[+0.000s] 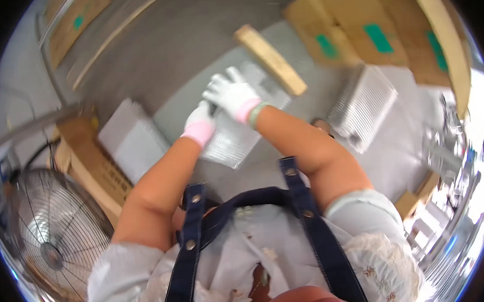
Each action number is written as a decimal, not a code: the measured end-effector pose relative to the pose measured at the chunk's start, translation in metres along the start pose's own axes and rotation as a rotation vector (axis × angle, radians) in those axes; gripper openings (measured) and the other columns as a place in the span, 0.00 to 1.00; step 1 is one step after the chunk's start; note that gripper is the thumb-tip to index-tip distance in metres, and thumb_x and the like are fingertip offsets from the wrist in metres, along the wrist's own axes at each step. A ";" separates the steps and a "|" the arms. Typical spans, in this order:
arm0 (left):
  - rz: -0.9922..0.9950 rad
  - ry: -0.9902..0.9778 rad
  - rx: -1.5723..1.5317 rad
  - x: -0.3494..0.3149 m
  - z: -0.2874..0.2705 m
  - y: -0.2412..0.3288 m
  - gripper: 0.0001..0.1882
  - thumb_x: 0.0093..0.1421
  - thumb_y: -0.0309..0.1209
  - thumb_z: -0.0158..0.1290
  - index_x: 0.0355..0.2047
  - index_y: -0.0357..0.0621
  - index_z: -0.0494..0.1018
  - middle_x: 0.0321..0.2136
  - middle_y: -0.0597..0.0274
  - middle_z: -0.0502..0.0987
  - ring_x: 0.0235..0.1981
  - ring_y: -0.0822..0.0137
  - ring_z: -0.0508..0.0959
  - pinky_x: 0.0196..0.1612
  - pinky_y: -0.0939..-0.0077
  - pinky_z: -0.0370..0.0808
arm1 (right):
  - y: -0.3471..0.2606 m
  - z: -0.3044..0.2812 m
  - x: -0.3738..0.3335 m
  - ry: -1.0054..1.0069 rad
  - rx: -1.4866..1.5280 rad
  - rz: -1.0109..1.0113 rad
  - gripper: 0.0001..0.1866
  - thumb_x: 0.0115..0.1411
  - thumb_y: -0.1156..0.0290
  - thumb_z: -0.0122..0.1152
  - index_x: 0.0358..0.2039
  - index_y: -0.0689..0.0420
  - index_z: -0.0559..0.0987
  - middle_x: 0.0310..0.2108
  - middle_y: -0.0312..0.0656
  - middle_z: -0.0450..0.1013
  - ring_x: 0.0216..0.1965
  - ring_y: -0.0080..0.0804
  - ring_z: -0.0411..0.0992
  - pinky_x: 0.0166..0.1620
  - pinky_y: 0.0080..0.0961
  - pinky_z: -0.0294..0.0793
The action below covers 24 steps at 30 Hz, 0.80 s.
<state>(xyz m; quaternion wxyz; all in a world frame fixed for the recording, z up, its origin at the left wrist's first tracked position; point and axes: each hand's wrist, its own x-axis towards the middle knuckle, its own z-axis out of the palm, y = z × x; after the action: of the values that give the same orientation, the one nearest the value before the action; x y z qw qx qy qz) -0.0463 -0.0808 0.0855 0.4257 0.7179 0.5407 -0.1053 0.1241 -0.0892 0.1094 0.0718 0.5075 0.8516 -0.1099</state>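
Note:
Both my hands wear white gloves with pink cuffs and are close together over a clear ribbed plastic piece in front of me. My right hand has its fingers spread apart and seems to rest on the plastic. Just to its left, my left hand reaches the near-left edge of the same piece. A small dark spot shows between the two hands; I cannot make out what it is. The left fingertips are partly hidden and blurred. Past my right hand lies a long wooden block.
A stack of clear ribbed plastic sits at right, another pale stack at left. Cardboard boxes with green tape stand far right. A caged fan and a long carton flank me on the left.

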 end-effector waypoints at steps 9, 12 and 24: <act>0.018 0.091 0.135 -0.017 0.020 -0.013 0.40 0.49 0.42 0.65 0.60 0.37 0.65 0.55 0.40 0.73 0.57 0.46 0.74 0.60 0.57 0.71 | 0.009 -0.004 -0.023 -0.207 0.023 0.089 0.30 0.57 0.70 0.59 0.62 0.47 0.69 0.60 0.41 0.68 0.68 0.39 0.58 0.71 0.51 0.49; -0.100 0.048 0.234 -0.004 0.029 -0.015 0.40 0.47 0.49 0.68 0.56 0.43 0.68 0.53 0.47 0.74 0.54 0.48 0.76 0.58 0.57 0.73 | 0.009 0.028 -0.030 -0.063 0.075 0.191 0.34 0.53 0.68 0.64 0.63 0.48 0.69 0.65 0.44 0.62 0.70 0.42 0.55 0.71 0.48 0.49; -0.406 -0.093 0.253 0.008 0.039 -0.011 0.41 0.47 0.51 0.70 0.56 0.45 0.67 0.50 0.54 0.76 0.55 0.53 0.76 0.57 0.58 0.75 | -0.026 0.043 -0.125 -0.259 0.178 0.305 0.38 0.52 0.63 0.68 0.65 0.49 0.67 0.66 0.47 0.59 0.70 0.46 0.53 0.71 0.48 0.49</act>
<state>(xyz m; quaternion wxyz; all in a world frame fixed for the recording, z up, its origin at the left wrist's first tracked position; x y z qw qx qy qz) -0.0405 -0.1027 0.0513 0.3270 0.6364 0.6364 -0.2884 0.1615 -0.2185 0.1006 0.1513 0.6165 0.7355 -0.2368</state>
